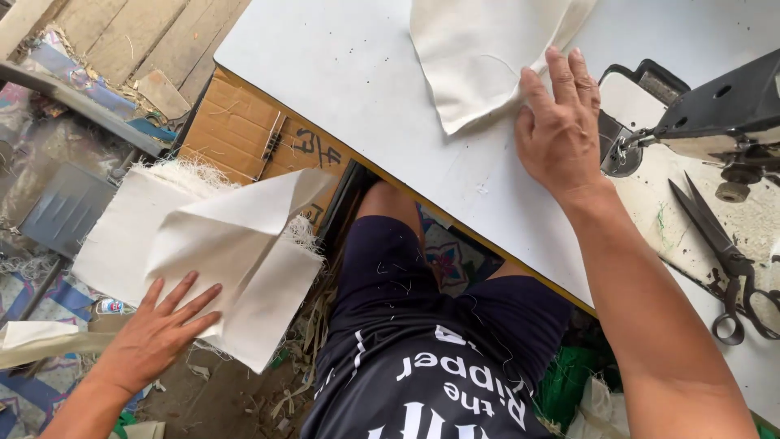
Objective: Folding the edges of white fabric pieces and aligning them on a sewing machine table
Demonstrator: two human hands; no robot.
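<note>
Head view shows the left hand (pixel 162 325), fingers spread flat, pressing a folded cream cloth piece (pixel 236 260) at lower left, while the right hand (pixel 561 122), fingers extended, pins another cloth (pixel 479 49) on the white table (pixel 349 81) beside the sewing machine (pixel 707 114), with open tabletop toward upper left.

Left hand (pixel 166 321) low at left, fingers spread flat. Right hand (pixel 561 122) extended forward, palm down, fingers together.
</note>
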